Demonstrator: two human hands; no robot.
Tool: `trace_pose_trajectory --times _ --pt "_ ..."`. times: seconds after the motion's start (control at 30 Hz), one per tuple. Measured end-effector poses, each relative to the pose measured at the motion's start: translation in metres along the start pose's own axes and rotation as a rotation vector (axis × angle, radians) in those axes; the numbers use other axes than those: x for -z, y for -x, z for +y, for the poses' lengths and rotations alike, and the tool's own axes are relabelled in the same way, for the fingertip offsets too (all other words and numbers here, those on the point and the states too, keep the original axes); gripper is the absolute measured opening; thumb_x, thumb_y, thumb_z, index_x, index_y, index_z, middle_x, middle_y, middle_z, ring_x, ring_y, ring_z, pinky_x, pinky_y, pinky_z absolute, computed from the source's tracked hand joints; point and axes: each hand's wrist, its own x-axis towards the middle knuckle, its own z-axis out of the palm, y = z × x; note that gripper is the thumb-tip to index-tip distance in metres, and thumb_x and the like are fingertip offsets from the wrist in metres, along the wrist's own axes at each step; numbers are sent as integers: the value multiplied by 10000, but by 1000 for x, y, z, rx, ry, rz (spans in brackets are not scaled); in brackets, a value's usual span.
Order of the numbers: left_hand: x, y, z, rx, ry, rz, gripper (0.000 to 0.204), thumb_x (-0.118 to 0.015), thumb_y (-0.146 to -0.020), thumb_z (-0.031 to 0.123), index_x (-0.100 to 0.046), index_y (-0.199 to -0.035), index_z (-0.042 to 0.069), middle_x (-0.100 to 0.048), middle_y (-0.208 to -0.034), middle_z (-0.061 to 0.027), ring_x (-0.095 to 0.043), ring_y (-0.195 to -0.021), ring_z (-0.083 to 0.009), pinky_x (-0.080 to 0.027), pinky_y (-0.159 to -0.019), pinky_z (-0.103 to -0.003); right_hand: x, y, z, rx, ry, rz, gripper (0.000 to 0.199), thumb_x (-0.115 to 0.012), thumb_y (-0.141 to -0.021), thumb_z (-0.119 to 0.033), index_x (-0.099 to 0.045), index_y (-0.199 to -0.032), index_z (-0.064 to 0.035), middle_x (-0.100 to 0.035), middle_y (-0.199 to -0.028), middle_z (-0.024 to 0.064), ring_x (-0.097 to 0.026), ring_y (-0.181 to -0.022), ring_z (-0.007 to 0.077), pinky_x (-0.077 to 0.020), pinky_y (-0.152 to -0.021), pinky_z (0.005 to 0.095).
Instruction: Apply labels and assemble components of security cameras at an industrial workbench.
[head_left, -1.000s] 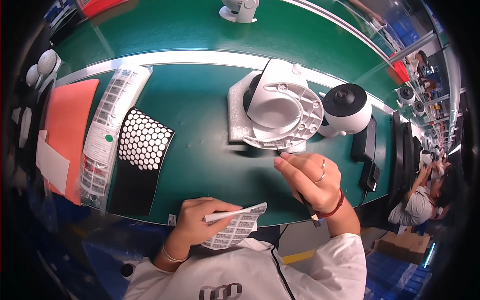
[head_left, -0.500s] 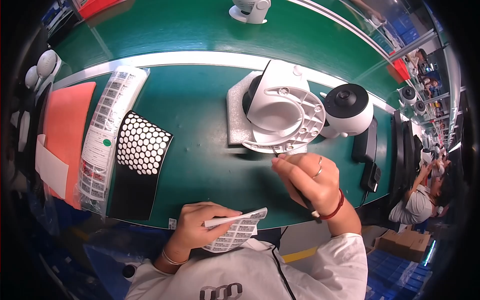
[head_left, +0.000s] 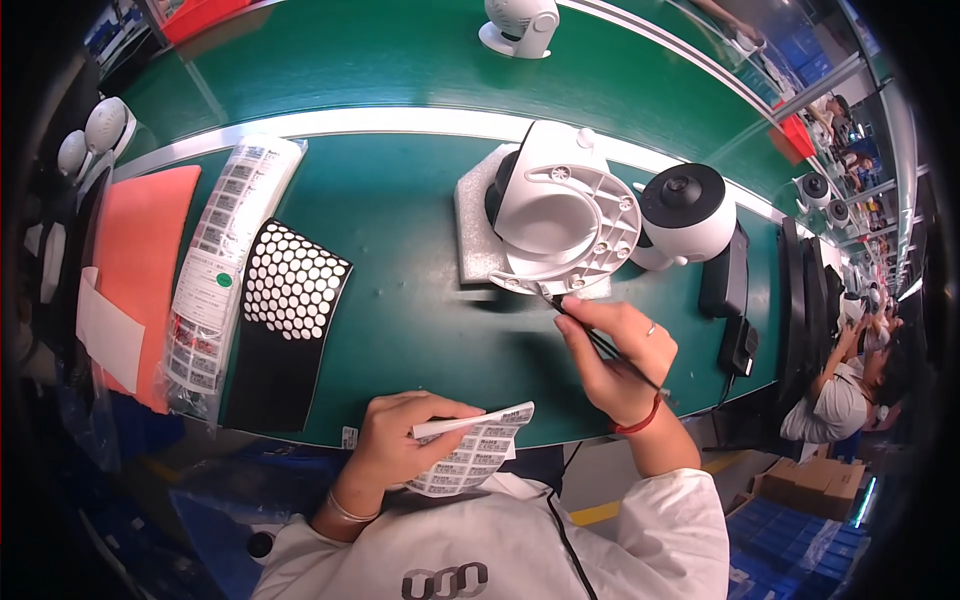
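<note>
A dark green worktop (head_left: 400, 240) runs under everything near the hands, with the landmark here, a white stand unit (head_left: 565, 215), lying tipped over on it. Far to the left of that unit lies an orange sheet (head_left: 145, 270); between the two, nearer the orange sheet, is a clear bag of label sheets (head_left: 225, 260). The unit itself has the ribbed underside of its base (screw bosses and all) exposed. Left of it, just beside the bag, lies a black sheet (head_left: 270, 380) covered over its upper part with white dots. Just right of the unit stands a second device (head_left: 690, 220), white and round with a black top. Under the unit's left side is a white foam block (head_left: 475, 225).

Below the unit and to its left, the left hand (head_left: 410, 438) has its fingers clamped on the edge of a curled label sheet (head_left: 465, 462), well apart from the unit. Just below the unit's base, the right hand (head_left: 630, 360) has its fingers pinched together on black tweezers (head_left: 606, 345). The tips reach the base's near rim; whether they touch it I cannot tell.
</note>
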Motion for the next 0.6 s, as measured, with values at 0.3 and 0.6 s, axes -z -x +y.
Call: trace_pose_trajectory --times 0.3,0.6 --pt "-5 -41 38 23 -99 160 544 -739 -759 120 -587 -1281 96 -691 -716 -97 -682 -606 -236 -532 -588 -324 -7 24 17 -501 -439 136 132 -717 -820 22 -698 -948 48 -716 -866 106 -667 -746 127 -515 -690 230" --pt "-13 -106 15 -167 -523 131 279 -708 -829 309 -630 -1064 182 -616 -574 -108 -640 -562 -326 -492 -506 -428 -23 29 19 -995 -1112 404 237 -695 -883 -79 -625 -1074 43 -670 -947 98 -643 -754 147 -532 -746 260"
